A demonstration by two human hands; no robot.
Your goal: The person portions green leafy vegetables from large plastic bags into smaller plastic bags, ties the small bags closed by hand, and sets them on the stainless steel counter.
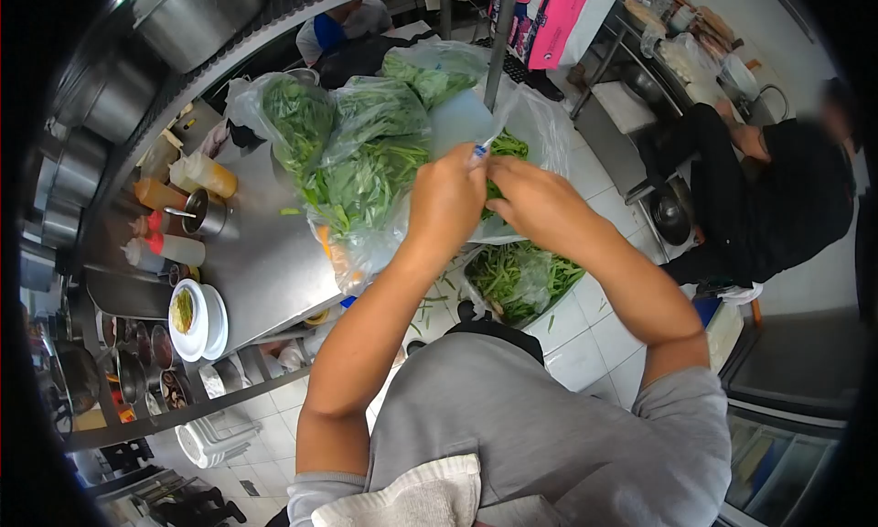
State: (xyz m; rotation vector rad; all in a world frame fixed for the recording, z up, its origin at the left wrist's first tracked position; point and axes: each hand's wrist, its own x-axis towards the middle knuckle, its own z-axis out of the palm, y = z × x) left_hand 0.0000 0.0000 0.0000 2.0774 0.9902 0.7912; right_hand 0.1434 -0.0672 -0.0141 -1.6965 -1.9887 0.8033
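My left hand point(445, 187) is closed, with a small blue-and-white piece and some gathered clear plastic showing at its thumb. Right beside it, my right hand point(530, 198) has its fingers pinched together at the same plastic, though the fingertips are partly hidden. Behind and below them spreads a clear plastic bag point(546, 143) with green leafy stems inside. Bagged leafy greens point(375, 152) are heaped on the steel table to the left of my hands. Under my wrists, a lined container on the floor holds cut green stems point(521, 280).
On the steel table point(265, 262) are squeeze bottles point(210, 173), a metal pot point(205, 212) with a spoon, and stacked white plates point(197, 319). Steel pots line an overhead shelf. A person in black point(777, 193) sits at the right; another person point(343, 28) is at the back.
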